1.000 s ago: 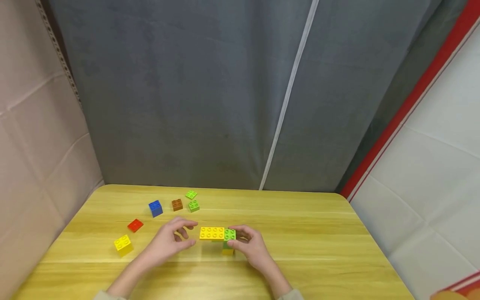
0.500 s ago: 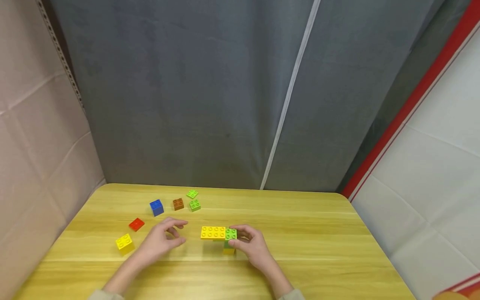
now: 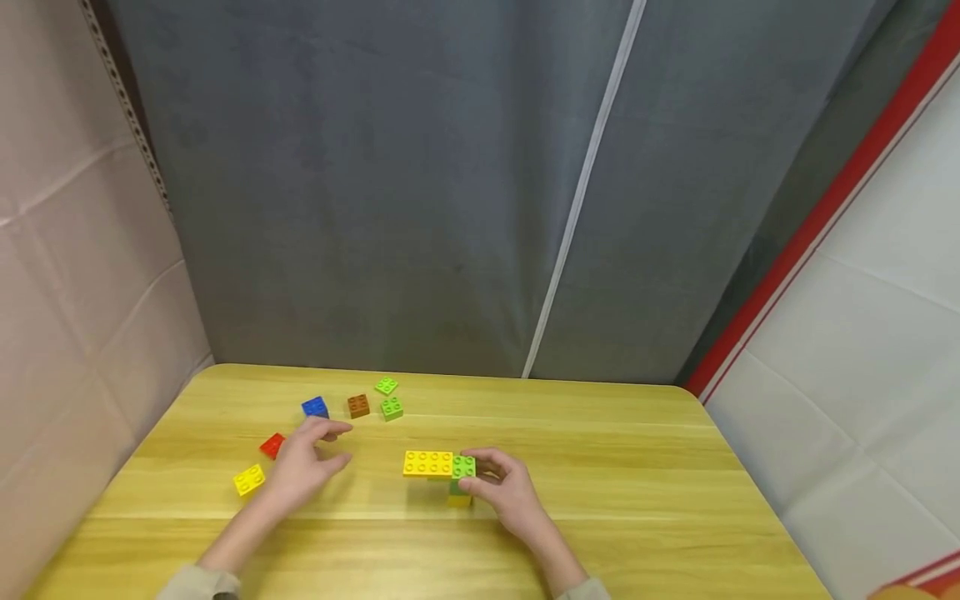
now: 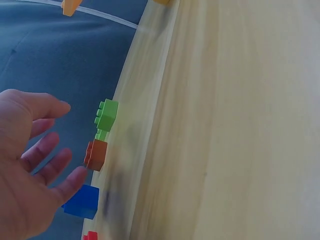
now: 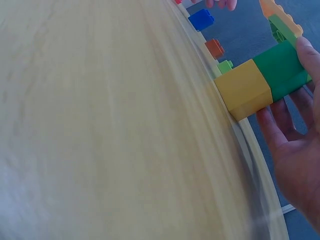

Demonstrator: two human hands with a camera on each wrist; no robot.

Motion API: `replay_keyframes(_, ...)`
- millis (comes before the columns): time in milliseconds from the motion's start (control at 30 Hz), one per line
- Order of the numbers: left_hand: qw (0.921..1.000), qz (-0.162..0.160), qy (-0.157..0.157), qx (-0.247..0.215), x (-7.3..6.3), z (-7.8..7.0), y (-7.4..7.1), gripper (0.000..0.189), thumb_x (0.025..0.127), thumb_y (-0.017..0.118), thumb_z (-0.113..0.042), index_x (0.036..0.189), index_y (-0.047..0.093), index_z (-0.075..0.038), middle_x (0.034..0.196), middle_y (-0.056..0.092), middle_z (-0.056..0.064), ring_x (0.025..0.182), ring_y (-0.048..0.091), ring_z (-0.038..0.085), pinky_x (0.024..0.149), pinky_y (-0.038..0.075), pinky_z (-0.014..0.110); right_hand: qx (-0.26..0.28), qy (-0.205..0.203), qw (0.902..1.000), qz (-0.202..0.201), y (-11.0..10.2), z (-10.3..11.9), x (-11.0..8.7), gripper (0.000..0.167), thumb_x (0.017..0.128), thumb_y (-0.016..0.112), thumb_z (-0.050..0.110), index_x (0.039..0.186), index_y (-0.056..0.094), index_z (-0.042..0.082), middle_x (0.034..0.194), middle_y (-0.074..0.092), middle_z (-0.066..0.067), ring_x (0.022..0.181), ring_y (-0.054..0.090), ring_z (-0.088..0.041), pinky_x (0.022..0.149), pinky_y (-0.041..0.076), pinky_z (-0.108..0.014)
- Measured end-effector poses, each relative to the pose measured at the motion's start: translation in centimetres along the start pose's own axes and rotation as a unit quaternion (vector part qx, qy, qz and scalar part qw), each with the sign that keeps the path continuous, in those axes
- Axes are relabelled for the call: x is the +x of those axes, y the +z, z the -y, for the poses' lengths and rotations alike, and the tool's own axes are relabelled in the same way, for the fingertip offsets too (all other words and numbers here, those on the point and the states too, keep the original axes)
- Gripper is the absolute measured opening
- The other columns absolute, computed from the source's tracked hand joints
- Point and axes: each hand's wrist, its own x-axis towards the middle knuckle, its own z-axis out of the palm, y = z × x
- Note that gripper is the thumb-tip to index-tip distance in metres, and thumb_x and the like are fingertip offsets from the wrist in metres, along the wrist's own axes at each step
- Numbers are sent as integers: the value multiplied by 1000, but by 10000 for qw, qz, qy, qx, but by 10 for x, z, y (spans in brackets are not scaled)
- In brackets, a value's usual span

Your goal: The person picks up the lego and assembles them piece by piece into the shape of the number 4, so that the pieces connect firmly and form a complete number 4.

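The right hand [image 3: 507,492] grips a yellow-and-green plastic brick stack [image 3: 462,468]; the left hand [image 3: 300,462], loosely spread, hovers near a blue plastic brick [image 3: 314,406].

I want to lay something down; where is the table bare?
Bare: the table right of the right hand; also between the forearms, nearer than the joined bricks. Crowded: the left half, with loose bricks near the left hand.

Colourful toy bricks [image 3: 358,406] sit on a wood-grain table [image 3: 615,475].
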Motion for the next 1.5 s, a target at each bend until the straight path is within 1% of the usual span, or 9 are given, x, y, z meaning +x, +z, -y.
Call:
replay_keyframes(167, 9979, -432, 169, 454, -3, -6, -6, 37, 82, 81, 2, 118, 72, 0, 116, 62, 14, 108, 61, 39, 88, 54, 54, -28, -29, 10000, -3, 0, 0, 0, 42, 92, 78, 8, 129, 64, -3, 127, 65, -21, 115, 64, -34, 93, 55, -29)
replay_keyframes(267, 9949, -636, 301, 728, 0, -9, -14, 36, 81, 80, 2, 115, 72, 1, 113, 62, 16, 104, 62, 40, 84, 53, 55, -35, -38, 10000, -33, -1, 1, 0, 42, 91, 78, 8, 129, 64, -3, 128, 64, -21, 114, 65, -34, 92, 55, -29)
replay_keyframes(433, 9939, -621, 246, 878, 8, -5, -28, 32, 82, 80, 2, 113, 71, 4, 110, 61, 20, 100, 63, 40, 80, 55, 55, -48, -65, 10000, -47, -1, 1, 0, 41, 91, 78, 6, 128, 64, -4, 128, 65, -21, 114, 64, -33, 94, 55, -29)
replay_keyframes(633, 9951, -511, 196, 829, 14, 6, -48, 29, 84, 78, 3, 111, 71, 8, 110, 64, 25, 98, 64, 43, 84, 55, 60, -39, -61, 10000, -51, 0, 1, -1, 40, 92, 78, 7, 128, 65, -3, 127, 65, -20, 114, 64, -30, 94, 55, -29)
replay_keyframes(867, 9973, 151, -353, 631, 19, 26, -76, 40, 90, 79, -12, 122, 66, 8, 119, 66, 29, 108, 63, 49, 85, 57, 54, -75, -49, 9999, -59, -1, 1, -2, 40, 91, 78, 6, 127, 65, -4, 126, 66, -20, 112, 64, -30, 93, 55, -29)
replay_keyframes(967, 9968, 277, -569, 491, 22, 35, -86, 46, 92, 78, -15, 128, 63, 9, 125, 64, 31, 113, 62, 50, 82, 60, 37, -78, -74, 9999, -61, -2, 1, -3, 40, 91, 78, 6, 128, 65, -4, 125, 66, -21, 112, 65, -31, 93, 55, -29)
replay_keyframes(1100, 9970, 358, -548, 423, 25, 47, -95, 50, 91, 80, -16, 129, 62, 10, 127, 64, 31, 113, 63, 49, 76, 54, 17, -114, -98, 9999, -53, -2, 2, -3, 40, 91, 78, 7, 128, 65, -3, 125, 66, -20, 113, 64, -32, 94, 55, -29)
replay_keyframes(1333, 9937, 768, -611, 535, 31, 62, -99, 52, 89, 80, -14, 130, 60, 12, 126, 61, 34, 105, 64, 47, 83, 59, 50, -145, -55, 9999, -61, -3, 1, -3, 40, 92, 78, 8, 128, 65, -3, 125, 66, -20, 114, 64, -33, 95, 54, -29)
replay_keyframes(1500, 9866, 1316, -807, 521, 34, 72, -102, 57, 89, 80, -17, 131, 58, 14, 123, 60, 36, 102, 65, 44, 85, 57, 53, -179, -48, 9998, -49, -3, 1, -4, 40, 92, 77, 8, 129, 65, -2, 125, 66, -21, 115, 64, -33, 95, 54, -28)
